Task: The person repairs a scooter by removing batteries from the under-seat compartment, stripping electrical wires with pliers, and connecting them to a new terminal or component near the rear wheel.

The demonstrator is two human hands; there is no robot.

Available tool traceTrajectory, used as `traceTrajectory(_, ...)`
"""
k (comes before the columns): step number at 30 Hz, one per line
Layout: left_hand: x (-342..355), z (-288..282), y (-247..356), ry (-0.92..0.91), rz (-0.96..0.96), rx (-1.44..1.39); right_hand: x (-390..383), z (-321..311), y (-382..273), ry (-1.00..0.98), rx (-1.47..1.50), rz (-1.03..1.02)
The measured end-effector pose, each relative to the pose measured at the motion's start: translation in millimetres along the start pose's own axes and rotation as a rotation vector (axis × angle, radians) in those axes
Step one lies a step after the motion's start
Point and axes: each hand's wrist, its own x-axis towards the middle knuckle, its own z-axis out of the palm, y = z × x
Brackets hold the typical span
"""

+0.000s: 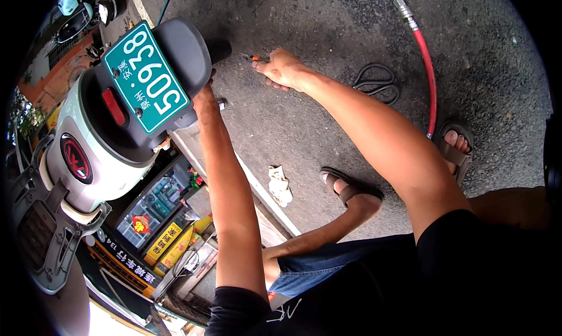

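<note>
Holding a small orange-handled tool (255, 58) in the right hand (284, 71), with fingers clamped on the handle and the thin tip directed toward the scooter (117, 181), near its rear end in this view. Reaching with the left hand (206, 94) below the black mudguard (186, 46), past the number plate (146, 78); with fingers mostly hidden, cannot tell the left grip. Advise bracing with the left hand, keeping its fingers out of line with the tip, bringing the tool in squarely and adding pressure gradually. Also noted on the ground (316, 142): black scissors (378, 84) beside the right forearm, a red hose (430, 78) farther right, a crumpled white cloth (280, 186) nearer the body.
</note>
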Motion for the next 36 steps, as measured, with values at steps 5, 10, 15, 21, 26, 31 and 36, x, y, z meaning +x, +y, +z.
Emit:
traceTrajectory(5,0.1,-7.3,-3.6,-0.021,0.014,-0.068,-1.1,-7.9,17.0,-0.018,0.055,-0.087)
traceTrajectory(10,1.7,-9.2,-10.7,-0.091,-0.017,-0.113,-13.0,-8.6,16.2,0.302,-0.37,-0.27)
traceTrajectory(15,17.8,-38.6,-51.6,-0.048,0.157,-0.103,0.9,-15.3,29.9,0.767,-0.237,-0.372)
traceTrajectory(21,7.3,-8.8,-35.7,-0.019,0.141,-0.179,19.8,-54.0,14.8,0.855,0.616,-0.156)
traceTrajectory(26,-15.9,-16.3,4.0,-0.045,0.057,0.046,-6.5,-22.6,-9.1,0.67,0.614,-0.104)
traceTrajectory(31,-8.8,-7.4,0.1,-0.078,0.033,-0.089,9.8,-24.6,34.6,0.824,0.496,-0.116)
traceTrajectory(36,-0.3,-29.9,-27.1,-0.038,0.03,-0.033,-15.8,-9.8,18.0,0.259,-0.672,0.006)
